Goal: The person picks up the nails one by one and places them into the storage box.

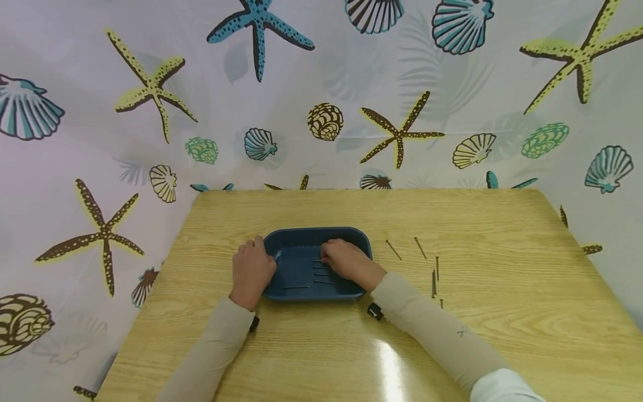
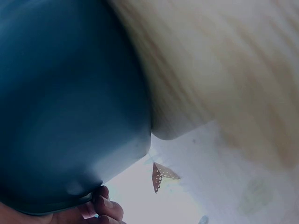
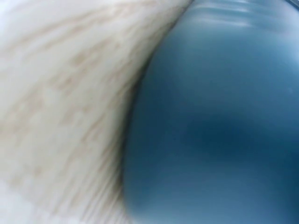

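Note:
A blue plastic tray (image 1: pixel 316 297) sits on the wooden table, its wall filling much of both wrist views. My left hand (image 1: pixel 253 269) grips the tray's left rim, fingers curled over the far corner; its fingertips (image 2: pixel 108 205) show at the rim in the left wrist view. My right hand (image 1: pixel 346 261) reaches inside over the tray's right half, fingers curled, with a thin nail (image 1: pixel 316 261) at the fingertips. Below it several nails (image 1: pixel 323 274) lie roughly parallel, and another nail (image 1: pixel 296 287) lies apart near the front wall. The right wrist view does not show the right hand.
Right of the tray, several loose nails lie on the table (image 1: pixel 502 251), among them a slanted nail (image 1: pixel 420 248) and an upright-lying nail (image 1: pixel 437 269). A curtain (image 1: pixel 301 178) printed with shells and starfish hangs behind the table's back edge.

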`<action>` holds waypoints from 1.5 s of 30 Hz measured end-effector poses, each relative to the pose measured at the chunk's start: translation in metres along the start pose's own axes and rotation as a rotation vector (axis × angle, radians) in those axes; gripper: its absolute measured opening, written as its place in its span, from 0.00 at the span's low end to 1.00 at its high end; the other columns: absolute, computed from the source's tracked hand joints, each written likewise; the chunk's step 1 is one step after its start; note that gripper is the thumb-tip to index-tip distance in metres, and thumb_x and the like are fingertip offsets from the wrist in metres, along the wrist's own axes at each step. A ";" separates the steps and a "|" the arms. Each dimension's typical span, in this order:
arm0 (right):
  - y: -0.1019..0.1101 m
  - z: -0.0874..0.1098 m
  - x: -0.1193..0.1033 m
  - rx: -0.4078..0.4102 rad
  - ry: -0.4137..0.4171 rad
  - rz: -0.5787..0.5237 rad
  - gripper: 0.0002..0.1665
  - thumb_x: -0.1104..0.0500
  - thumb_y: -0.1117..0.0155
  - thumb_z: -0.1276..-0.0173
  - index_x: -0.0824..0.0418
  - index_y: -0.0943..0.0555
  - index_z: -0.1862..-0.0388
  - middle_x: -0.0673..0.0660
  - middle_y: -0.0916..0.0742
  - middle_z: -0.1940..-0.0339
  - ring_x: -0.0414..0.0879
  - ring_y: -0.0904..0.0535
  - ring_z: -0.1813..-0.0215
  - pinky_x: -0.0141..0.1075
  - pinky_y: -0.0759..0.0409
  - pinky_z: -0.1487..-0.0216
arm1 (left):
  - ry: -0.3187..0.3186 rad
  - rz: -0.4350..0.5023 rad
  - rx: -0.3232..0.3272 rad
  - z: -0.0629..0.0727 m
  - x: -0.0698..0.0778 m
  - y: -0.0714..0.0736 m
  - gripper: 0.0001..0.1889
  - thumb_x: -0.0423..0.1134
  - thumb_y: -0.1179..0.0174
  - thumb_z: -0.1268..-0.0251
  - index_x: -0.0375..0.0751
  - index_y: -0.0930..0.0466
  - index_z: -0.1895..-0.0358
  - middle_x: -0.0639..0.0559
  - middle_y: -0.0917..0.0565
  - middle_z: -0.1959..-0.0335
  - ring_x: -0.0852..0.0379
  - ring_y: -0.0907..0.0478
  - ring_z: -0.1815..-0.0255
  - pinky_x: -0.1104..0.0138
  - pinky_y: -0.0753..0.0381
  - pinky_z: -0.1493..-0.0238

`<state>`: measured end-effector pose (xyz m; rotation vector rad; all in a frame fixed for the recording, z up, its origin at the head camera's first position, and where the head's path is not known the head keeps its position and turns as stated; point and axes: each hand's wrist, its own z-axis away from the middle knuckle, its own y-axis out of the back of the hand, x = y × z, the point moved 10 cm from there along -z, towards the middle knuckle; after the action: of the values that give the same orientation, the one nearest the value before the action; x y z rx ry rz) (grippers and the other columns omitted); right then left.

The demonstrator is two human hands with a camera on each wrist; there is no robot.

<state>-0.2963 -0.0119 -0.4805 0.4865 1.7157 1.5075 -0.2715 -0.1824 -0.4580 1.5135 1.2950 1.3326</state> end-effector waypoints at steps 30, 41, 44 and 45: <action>0.009 0.006 -0.003 0.032 0.008 0.017 0.05 0.55 0.40 0.34 0.54 0.21 0.63 0.49 0.21 0.67 0.43 0.25 0.63 0.35 0.26 0.61 | -0.007 0.020 0.010 -0.002 0.004 0.002 0.08 0.31 0.53 0.43 0.33 0.29 0.62 0.40 0.27 0.71 0.43 0.31 0.72 0.51 0.30 0.69; 0.033 0.008 -0.009 0.272 0.054 0.001 0.13 0.48 0.44 0.32 0.52 0.21 0.72 0.45 0.24 0.78 0.38 0.31 0.76 0.32 0.32 0.73 | -0.008 0.031 0.038 0.002 0.003 0.007 0.08 0.30 0.52 0.45 0.33 0.28 0.63 0.41 0.27 0.72 0.43 0.31 0.74 0.51 0.30 0.71; 0.042 0.012 -0.006 0.361 0.023 -0.018 0.13 0.48 0.45 0.32 0.51 0.24 0.75 0.44 0.26 0.81 0.37 0.33 0.79 0.32 0.33 0.75 | -0.011 0.029 0.037 0.002 0.003 0.006 0.09 0.30 0.52 0.45 0.32 0.28 0.62 0.41 0.27 0.72 0.43 0.31 0.74 0.51 0.30 0.71; 0.045 0.013 -0.004 0.385 0.012 -0.033 0.14 0.48 0.45 0.31 0.50 0.25 0.76 0.45 0.27 0.82 0.37 0.34 0.80 0.32 0.34 0.75 | -0.010 0.029 0.032 0.002 0.002 0.005 0.09 0.30 0.52 0.45 0.32 0.28 0.62 0.41 0.27 0.72 0.42 0.31 0.74 0.51 0.30 0.71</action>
<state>-0.2929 0.0035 -0.4366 0.6418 2.0222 1.1587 -0.2688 -0.1810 -0.4525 1.5644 1.2981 1.3273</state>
